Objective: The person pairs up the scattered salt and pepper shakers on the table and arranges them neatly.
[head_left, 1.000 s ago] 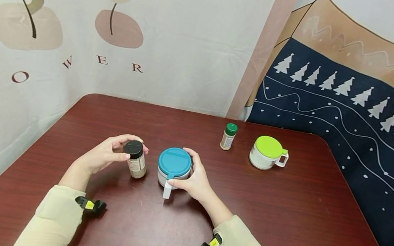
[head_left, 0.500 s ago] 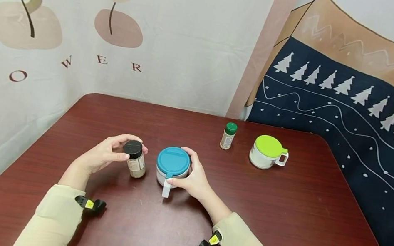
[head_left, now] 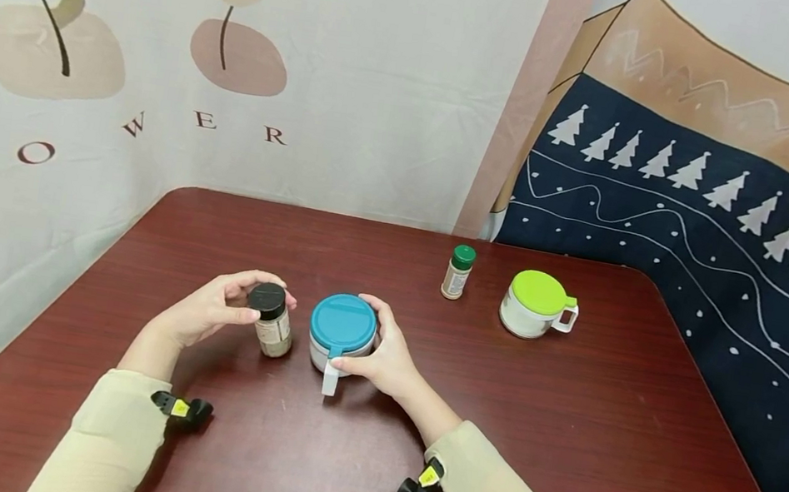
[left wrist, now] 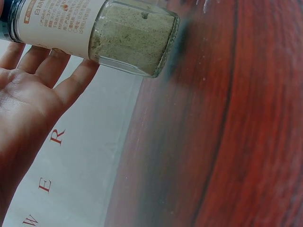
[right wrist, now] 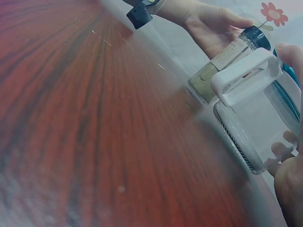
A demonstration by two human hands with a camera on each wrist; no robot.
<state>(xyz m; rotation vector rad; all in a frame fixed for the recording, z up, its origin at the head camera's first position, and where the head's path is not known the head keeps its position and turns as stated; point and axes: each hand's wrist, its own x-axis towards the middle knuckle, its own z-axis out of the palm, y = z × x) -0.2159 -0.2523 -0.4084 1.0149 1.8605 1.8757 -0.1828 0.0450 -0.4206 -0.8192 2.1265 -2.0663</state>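
Observation:
My left hand [head_left: 210,309] grips a glass spice jar [head_left: 273,333] by its black cap, thumb on the near side. The jar stands upright on the table, a pale greenish powder [left wrist: 132,40] showing through its glass in the left wrist view. To its right is a clear glass seasoning pot [head_left: 341,338] with a blue lid and a white handle [right wrist: 244,78] pointing toward me. My right hand [head_left: 388,356] holds that pot from its right side, the thumb near the top of the handle. A narrow gap separates the two containers.
Farther back on the dark red table [head_left: 562,454] stands a small spice jar [head_left: 457,274] with a green cap. Right of it is another seasoning pot [head_left: 536,306] with a lime-green lid and handle. Patterned cloths [head_left: 386,93] hang behind the table.
My right hand has slid the blue-lidded pot slightly left, narrowing the gap to the black-capped jar. The left hand and its jar have stayed practically in place.

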